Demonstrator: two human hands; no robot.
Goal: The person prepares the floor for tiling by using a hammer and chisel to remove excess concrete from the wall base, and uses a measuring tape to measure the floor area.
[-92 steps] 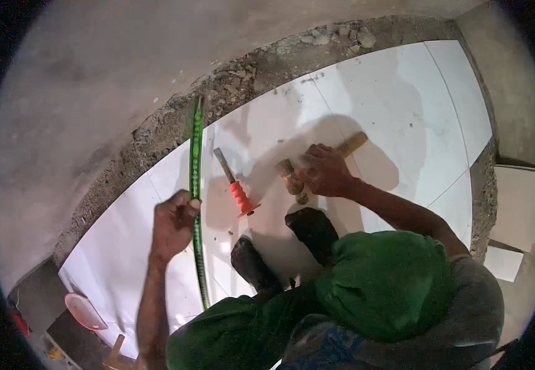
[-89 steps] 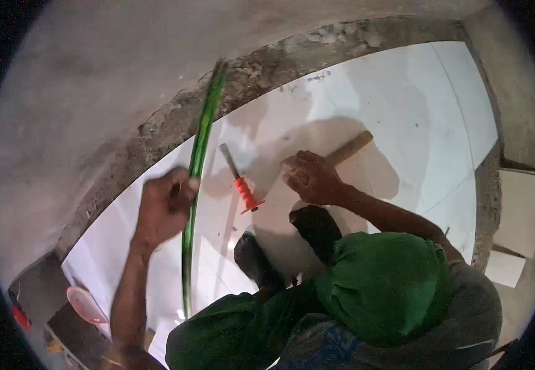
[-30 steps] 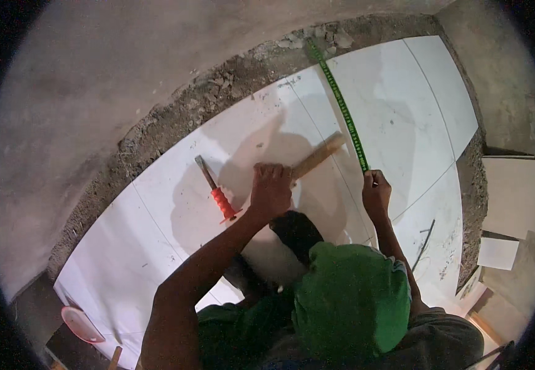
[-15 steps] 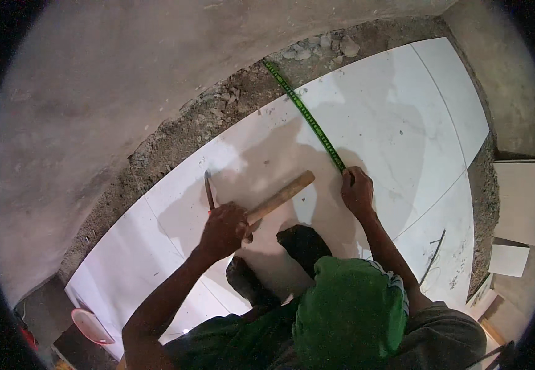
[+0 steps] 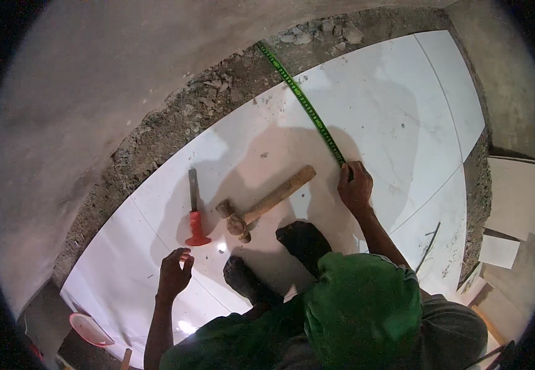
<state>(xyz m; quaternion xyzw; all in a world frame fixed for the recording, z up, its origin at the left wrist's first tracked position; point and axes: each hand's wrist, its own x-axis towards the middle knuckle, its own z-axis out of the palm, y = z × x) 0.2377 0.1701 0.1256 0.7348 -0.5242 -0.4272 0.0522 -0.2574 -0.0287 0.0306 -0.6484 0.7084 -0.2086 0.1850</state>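
Observation:
My right hand [image 5: 355, 188] is closed on the end of a green tape measure [image 5: 307, 111]. The tape runs away from it across the white tiles to the foot of the far wall. My left hand [image 5: 175, 274] is raised with its fingers apart and holds nothing. Just beyond its fingertips lies a chisel [image 5: 195, 216] with a red grip and round hand guard, its blade pointing to the far wall. Between the two hands a hammer [image 5: 273, 198] rests on the tile, its wooden handle slanting up to the right.
White floor tiles [image 5: 391, 123] meet a strip of rough, broken ground [image 5: 156, 135] along the wall. My dark shoes [image 5: 304, 243] stand on the tiles. A thin dark rod [image 5: 428, 245] lies at the right, near pale panels [image 5: 514, 194]. A pinkish bowl [image 5: 90, 329] sits at lower left.
My left hand has drawn back toward me and left, away from the hammer and chisel, which now lie uncovered. The chisel has turned slightly. My right hand keeps hold of the tape measure.

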